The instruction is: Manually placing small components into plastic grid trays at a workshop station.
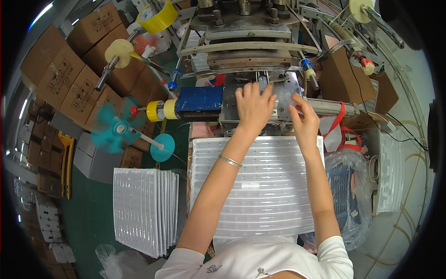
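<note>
My left hand (254, 106) reaches over the metal bed (231, 109) of a press, palm down with its fingers spread. Its fingertips are at a small slotted fixture (263, 80) in the middle of the bed; whether they press on a small part there is hidden. At the bed's right edge, my right hand (305, 122) has its thumb and fingers bent and apart, with nothing visible between them. Below both forearms lies a white sheet with rows of clear ridged strips (251, 195). The press head (251, 35) hangs just beyond the hands.
Left of the bed are a blue block (200, 99) and yellow tape rolls (155, 111). A turquoise fan (120, 128) spins nearby, its blades blurred. More white sheets (139, 209) stand stacked at left. Cartons (60, 74) fill the far left; a plastic-wrapped crate (344, 195) sits at right.
</note>
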Demonstrator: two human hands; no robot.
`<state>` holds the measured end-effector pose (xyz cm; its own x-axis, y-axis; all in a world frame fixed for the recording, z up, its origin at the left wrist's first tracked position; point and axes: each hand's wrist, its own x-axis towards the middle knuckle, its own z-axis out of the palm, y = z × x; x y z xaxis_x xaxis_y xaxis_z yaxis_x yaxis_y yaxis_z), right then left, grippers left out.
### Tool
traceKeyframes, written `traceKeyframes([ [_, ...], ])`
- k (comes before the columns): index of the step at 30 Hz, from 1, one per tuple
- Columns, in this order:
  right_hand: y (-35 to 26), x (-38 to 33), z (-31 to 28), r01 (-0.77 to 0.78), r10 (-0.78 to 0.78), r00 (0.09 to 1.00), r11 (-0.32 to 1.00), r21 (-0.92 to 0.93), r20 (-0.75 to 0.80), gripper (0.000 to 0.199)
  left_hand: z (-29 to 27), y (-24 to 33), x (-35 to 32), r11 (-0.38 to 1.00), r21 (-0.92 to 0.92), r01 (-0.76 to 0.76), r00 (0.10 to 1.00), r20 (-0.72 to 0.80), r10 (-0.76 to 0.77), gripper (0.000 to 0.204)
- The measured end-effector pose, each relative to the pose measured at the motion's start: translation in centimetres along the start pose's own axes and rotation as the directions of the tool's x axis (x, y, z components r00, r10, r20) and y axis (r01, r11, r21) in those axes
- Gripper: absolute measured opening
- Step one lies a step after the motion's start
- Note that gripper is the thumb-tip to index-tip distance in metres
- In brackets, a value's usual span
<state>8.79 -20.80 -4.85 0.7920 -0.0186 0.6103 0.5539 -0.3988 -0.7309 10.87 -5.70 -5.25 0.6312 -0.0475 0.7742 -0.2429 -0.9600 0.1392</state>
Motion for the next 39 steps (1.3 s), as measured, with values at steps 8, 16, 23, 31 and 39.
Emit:
traceKeyframes([
  [8,0.3,1.3,3.1,0.12,-0.122,0.991,0.992,-0.046,-0.047,0.027,-4.3,-0.1,-1.0,0.99,-0.13,0.058,0.997,-0.048,-0.065,0.025],
  [16,1.4,5.4,5.3,0.419,-0.373,0.908,0.782,-0.461,0.192,0.02,-11.5,-5.2,-11.9,0.359,-0.634,0.685,0.686,0.394,-0.611,0.017],
  [23,1.6,1.9,4.4,0.404,-0.406,0.913,0.888,-0.218,0.04,0.042,-14.8,-5.9,-18.2,-0.33,-0.63,0.703,0.378,0.724,-0.577,0.016],
  [31,0.9,-14.5,-2.3,0.528,-0.208,0.371,0.849,-0.022,0.905,0.032,-9.8,0.0,-20.5,-0.653,-0.462,0.6,0.438,0.873,-0.215,0.014],
  [39,2.9,-12.0,-0.4,0.478,-0.217,0.202,0.873,0.098,0.955,0.048,-10.8,3.6,-19.8,-0.418,-0.65,0.634,0.553,0.76,-0.341,0.018],
])
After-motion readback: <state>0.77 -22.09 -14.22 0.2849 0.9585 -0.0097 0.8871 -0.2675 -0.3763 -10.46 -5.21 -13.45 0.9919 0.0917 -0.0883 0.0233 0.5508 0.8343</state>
